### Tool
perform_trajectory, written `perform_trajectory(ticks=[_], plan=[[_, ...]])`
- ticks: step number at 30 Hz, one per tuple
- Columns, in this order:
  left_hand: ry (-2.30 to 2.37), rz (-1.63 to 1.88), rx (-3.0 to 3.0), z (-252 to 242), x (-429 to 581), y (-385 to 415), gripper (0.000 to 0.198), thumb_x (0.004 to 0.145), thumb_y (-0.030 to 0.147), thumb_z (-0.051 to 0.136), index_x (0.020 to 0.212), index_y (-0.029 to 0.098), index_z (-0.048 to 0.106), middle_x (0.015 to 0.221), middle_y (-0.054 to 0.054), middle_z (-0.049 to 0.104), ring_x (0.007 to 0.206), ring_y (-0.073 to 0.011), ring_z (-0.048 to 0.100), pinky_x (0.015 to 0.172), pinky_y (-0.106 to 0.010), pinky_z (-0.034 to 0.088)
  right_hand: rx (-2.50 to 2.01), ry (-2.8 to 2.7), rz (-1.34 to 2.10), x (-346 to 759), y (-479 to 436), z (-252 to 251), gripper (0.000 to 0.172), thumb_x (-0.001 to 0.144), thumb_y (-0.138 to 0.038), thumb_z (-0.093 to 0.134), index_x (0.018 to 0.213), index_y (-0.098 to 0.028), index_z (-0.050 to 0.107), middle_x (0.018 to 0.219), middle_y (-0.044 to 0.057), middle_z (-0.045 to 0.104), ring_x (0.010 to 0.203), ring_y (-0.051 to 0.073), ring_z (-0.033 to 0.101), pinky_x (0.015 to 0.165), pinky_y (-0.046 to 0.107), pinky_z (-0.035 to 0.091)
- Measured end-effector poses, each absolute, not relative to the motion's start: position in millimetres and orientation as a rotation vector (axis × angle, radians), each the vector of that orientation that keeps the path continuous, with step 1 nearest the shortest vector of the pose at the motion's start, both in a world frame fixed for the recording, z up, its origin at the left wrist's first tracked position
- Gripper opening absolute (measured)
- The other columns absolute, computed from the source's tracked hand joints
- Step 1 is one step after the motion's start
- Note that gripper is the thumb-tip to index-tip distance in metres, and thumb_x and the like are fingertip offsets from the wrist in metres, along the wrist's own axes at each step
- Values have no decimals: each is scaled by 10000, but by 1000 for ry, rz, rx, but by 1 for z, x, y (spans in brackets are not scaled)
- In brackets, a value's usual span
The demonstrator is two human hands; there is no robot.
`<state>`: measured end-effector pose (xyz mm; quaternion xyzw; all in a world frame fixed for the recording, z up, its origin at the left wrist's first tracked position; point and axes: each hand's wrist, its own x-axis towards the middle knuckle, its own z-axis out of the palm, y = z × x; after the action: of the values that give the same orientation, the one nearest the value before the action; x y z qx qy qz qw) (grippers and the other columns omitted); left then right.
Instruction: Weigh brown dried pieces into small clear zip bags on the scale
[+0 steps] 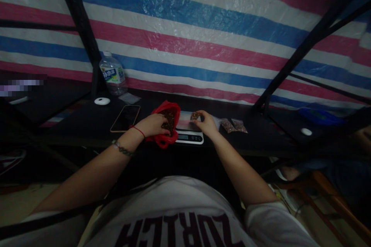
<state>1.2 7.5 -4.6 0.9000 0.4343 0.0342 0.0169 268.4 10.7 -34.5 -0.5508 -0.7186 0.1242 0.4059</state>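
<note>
A red plastic bag (176, 108) stands with its mouth open, full of small dark-brown dried bits (171, 117) whose kind I cannot make out. My left hand (156, 124) reaches into the bag, its fingers curled around some of these bits. To the right, my right hand (207, 123) pinches a small clear plastic bag (195, 116) with a little brown matter in it. This hand is over the right side of a white digital kitchen scale (189, 137). The scale's display and buttons face me, and the red bag overlaps its left end.
Two small filled clear bags (233, 125) lie right of the scale. Left are a phone (125, 118), a flat clear packet (130, 98), a large plastic bottle (113, 73) and a white oval object (102, 101). Black posts (79, 15) frame the black table; a person sits at far right.
</note>
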Motion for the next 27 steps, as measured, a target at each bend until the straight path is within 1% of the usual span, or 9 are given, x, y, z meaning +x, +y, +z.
perform_trajectory(ticks=[4,7,9,12,15,17,22,27], plan=[[1258,123,2799,-7,0,10,299,765,418,644,956,199,717,968,-84,696,873,-198,630,780,-254,444,-1439,-1903,334,273,12,-37,377,677,-258,693,1043,-205,623,1006,39,686,869,188,630,820,328,479],[1194,163,2799,-9,0,11,242,777,317,629,974,207,716,993,-77,696,896,-196,631,830,-260,444,-1425,-1884,317,280,14,-35,462,672,-285,703,1114,-193,607,1062,67,671,958,208,618,883,361,466],[1173,181,2802,-9,0,11,233,784,280,605,975,205,717,997,-78,695,909,-198,630,858,-268,443,-1411,-1840,313,287,15,-32,466,687,-322,698,1125,-192,606,1077,78,666,999,220,610,912,388,461],[1188,219,2794,-9,1,9,266,785,309,594,992,193,712,1013,-96,685,932,-212,623,879,-285,445,-1378,-1784,334,297,17,-27,393,735,-376,660,1084,-200,626,1082,79,665,1003,225,610,914,417,471],[1222,260,2788,-10,3,7,388,764,390,615,1075,169,684,1063,-127,665,964,-237,614,898,-307,447,-1356,-1745,340,305,17,-23,348,754,-385,640,1045,-193,642,1090,92,664,1020,236,606,916,428,475],[1215,247,2789,-13,4,7,417,776,406,605,1106,162,671,1099,-136,651,993,-242,607,920,-314,440,-1365,-1725,333,308,17,-20,331,754,-381,640,1022,-187,653,1079,99,668,1024,243,606,924,426,469],[1162,192,2792,-15,3,9,313,841,328,545,1081,177,677,1099,-112,645,1003,-210,605,937,-294,428,-1366,-1694,335,310,15,-15,300,760,-342,626,999,-165,666,1061,101,675,1010,238,615,942,402,449],[1193,222,2787,-12,3,9,256,842,281,537,1016,172,689,1050,-104,660,938,-198,617,890,-286,448,-1352,-1632,336,309,14,-13,269,768,-328,596,954,-154,684,997,95,690,956,225,626,916,376,457]])
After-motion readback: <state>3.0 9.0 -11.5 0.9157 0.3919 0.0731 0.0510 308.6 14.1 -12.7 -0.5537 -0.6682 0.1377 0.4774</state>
